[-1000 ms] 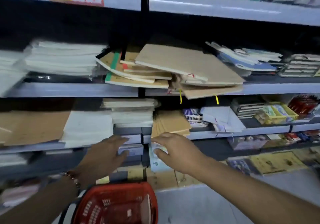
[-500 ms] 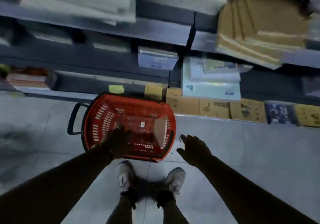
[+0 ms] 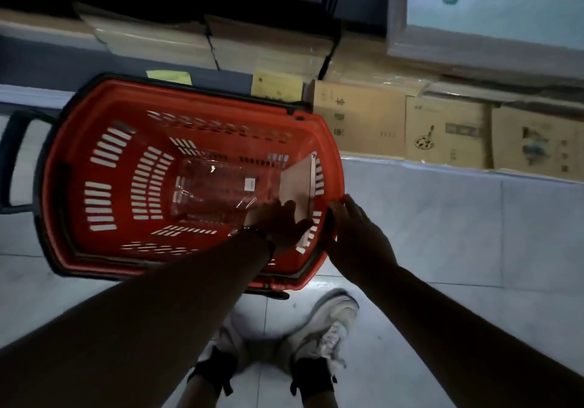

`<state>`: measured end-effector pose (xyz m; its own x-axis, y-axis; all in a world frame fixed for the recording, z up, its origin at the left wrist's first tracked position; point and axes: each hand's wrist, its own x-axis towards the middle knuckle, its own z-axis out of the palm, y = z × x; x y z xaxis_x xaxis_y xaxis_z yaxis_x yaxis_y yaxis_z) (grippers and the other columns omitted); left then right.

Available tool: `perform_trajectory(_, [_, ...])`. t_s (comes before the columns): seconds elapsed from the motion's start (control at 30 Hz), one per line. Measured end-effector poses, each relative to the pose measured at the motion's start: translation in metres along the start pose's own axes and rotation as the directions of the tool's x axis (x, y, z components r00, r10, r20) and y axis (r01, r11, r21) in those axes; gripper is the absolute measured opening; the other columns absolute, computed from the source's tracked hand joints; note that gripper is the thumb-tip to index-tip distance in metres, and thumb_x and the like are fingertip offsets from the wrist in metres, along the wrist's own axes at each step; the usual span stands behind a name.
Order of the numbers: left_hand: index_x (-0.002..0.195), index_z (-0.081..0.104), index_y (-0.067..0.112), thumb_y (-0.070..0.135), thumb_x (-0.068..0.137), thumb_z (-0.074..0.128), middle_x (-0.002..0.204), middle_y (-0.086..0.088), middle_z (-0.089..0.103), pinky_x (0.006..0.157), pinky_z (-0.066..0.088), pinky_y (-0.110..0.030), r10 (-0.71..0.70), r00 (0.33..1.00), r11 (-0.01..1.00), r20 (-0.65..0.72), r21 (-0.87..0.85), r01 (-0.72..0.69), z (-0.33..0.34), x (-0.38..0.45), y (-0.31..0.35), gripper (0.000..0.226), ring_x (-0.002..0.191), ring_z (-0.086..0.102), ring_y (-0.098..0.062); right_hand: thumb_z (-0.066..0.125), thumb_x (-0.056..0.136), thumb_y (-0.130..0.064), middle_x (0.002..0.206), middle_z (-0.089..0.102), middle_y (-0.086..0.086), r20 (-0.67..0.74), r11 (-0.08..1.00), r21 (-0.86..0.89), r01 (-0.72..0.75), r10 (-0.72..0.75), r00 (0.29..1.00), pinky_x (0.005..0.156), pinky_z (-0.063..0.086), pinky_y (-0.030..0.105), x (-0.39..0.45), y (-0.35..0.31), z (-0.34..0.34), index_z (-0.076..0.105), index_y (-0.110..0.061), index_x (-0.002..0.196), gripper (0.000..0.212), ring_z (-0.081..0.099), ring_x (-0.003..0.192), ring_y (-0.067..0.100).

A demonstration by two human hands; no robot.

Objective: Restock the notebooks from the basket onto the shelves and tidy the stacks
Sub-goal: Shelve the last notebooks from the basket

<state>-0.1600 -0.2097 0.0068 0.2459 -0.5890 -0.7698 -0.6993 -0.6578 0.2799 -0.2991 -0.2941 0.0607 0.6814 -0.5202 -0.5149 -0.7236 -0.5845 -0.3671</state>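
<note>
A red basket is set on the floor under both hands. A brown notebook is stood against its wall, just beyond the left hand, whose grip cannot be told. The rim is touched by the right hand, fingers extended.

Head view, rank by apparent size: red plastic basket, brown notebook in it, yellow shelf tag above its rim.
1. Red plastic basket, by far the largest.
2. Brown notebook, leaning against the basket's right inner wall, partly hidden by the left hand.
3. Yellow shelf tag, smallest.
</note>
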Motion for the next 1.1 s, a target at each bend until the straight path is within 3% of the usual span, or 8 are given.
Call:
perform_trajectory(0.23, [0.133, 0.047, 0.024, 0.069, 0.091, 0.026, 0.131, -0.005, 0.059, 0.096, 0.050, -0.047, -0.097, 0.995, 0.978, -0.030, -0.189, 0.090, 0.036, 0.024, 0.008, 0.066, 0.115, 0.060, -0.027, 0.053, 0.098, -0.038, 0.142, 0.049, -0.003, -0.073, 0.998, 0.046, 0.036, -0.033, 0.997, 0.097, 0.055, 0.040, -0.001, 0.013, 0.013, 0.043, -0.022, 0.139, 0.045, 0.055, 0.124, 0.019])
perform_trajectory(0.33, [0.120, 0.056, 0.018, 0.047, 0.099, 0.039, 0.116, -0.005, 0.065, 0.093, 0.052, -0.040, -0.122, 0.992, 0.970, -0.045, -0.216, 0.109, 0.028, 0.024, 0.015, 0.040, 0.103, 0.064, -0.026, 0.048, 0.096, -0.050, 0.146, 0.047, 0.001, -0.055, 0.999, 0.045, 0.003, 0.000, 0.998, 0.104, 0.050, 0.045, 0.001, 0.014, 0.017, 0.041, -0.021, 0.142, 0.054, 0.051, 0.131, 0.023])
perform_trajectory(0.53, [0.101, 0.065, 0.014, 0.025, 0.101, 0.042, 0.091, -0.001, 0.070, 0.077, 0.056, -0.031, -0.165, 0.981, 0.881, -0.104, -0.463, 0.099, 0.016, 0.005, 0.002, 0.025, 0.080, 0.066, -0.012, 0.020, 0.087, -0.073, 0.157, 0.034, 0.006, -0.117, 0.998, -0.064, -0.017, 0.009, 0.993, 0.116, 0.034, 0.055, 0.000, -0.002, 0.016, 0.037, -0.022, 0.147, 0.080, 0.036, 0.143, 0.031])
perform_trajectory(0.63, [0.084, 0.055, 0.019, 0.020, 0.103, 0.043, 0.074, 0.007, 0.058, 0.048, 0.041, -0.009, -0.130, 0.978, 0.874, -0.163, -0.485, 0.035, -0.010, -0.022, -0.005, 0.023, 0.057, 0.056, 0.002, 0.045, 0.092, -0.065, 0.161, 0.027, 0.009, -0.088, 0.992, -0.122, 0.041, -0.052, 0.995, 0.119, 0.009, 0.052, -0.005, -0.011, 0.020, 0.031, -0.022, 0.153, 0.076, 0.020, 0.150, 0.035])
perform_trajectory(0.7, [0.080, 0.050, 0.021, 0.018, 0.102, 0.046, 0.074, 0.008, 0.055, 0.046, 0.039, -0.006, -0.110, 0.978, 0.852, -0.179, -0.523, 0.000, -0.030, -0.043, -0.007, 0.023, 0.058, 0.052, 0.002, 0.058, 0.089, -0.059, 0.161, 0.028, 0.010, -0.088, 0.991, -0.100, 0.090, -0.099, 0.991, 0.118, 0.006, 0.051, -0.010, -0.021, 0.024, 0.029, -0.023, 0.153, 0.079, 0.018, 0.151, 0.035])
perform_trajectory(0.87, [0.070, 0.059, 0.015, 0.015, 0.097, 0.050, 0.059, 0.006, 0.063, 0.052, 0.042, -0.020, -0.112, 0.970, 0.718, -0.214, -0.692, -0.070, -0.087, -0.112, -0.004, 0.028, 0.053, 0.057, 0.000, 0.058, 0.088, -0.059, 0.164, 0.020, 0.004, -0.013, 0.996, 0.020, 0.090, -0.090, 0.996, 0.122, 0.017, 0.056, -0.025, -0.056, 0.019, 0.014, -0.024, 0.158, 0.090, 0.010, 0.153, 0.032])
perform_trajectory(0.97, [0.088, 0.063, 0.013, 0.018, 0.100, 0.051, 0.086, -0.005, 0.069, 0.049, 0.049, -0.015, -0.127, 0.968, 0.570, -0.217, -0.814, -0.108, -0.121, -0.162, 0.004, 0.017, 0.063, 0.066, -0.005, 0.048, 0.099, -0.046, 0.154, 0.041, 0.004, -0.043, 0.987, 0.162, 0.012, -0.005, 0.999, 0.113, 0.039, 0.052, -0.042, -0.073, -0.012, 0.027, -0.022, 0.155, 0.065, 0.041, 0.141, 0.029])
perform_trajectory(1.1, [0.099, 0.066, 0.019, 0.027, 0.099, 0.055, 0.083, -0.002, 0.075, 0.056, 0.054, -0.015, -0.046, 0.976, 0.416, -0.214, -0.892, -0.176, -0.161, -0.224, 0.016, 0.013, 0.071, 0.073, -0.006, 0.043, 0.105, -0.030, 0.124, 0.067, -0.003, -0.071, 0.889, 0.457, -0.020, 0.059, 0.996, 0.087, 0.059, 0.034, -0.073, -0.090, -0.085, 0.046, -0.029, 0.145, 0.040, 0.069, 0.102, 0.013])
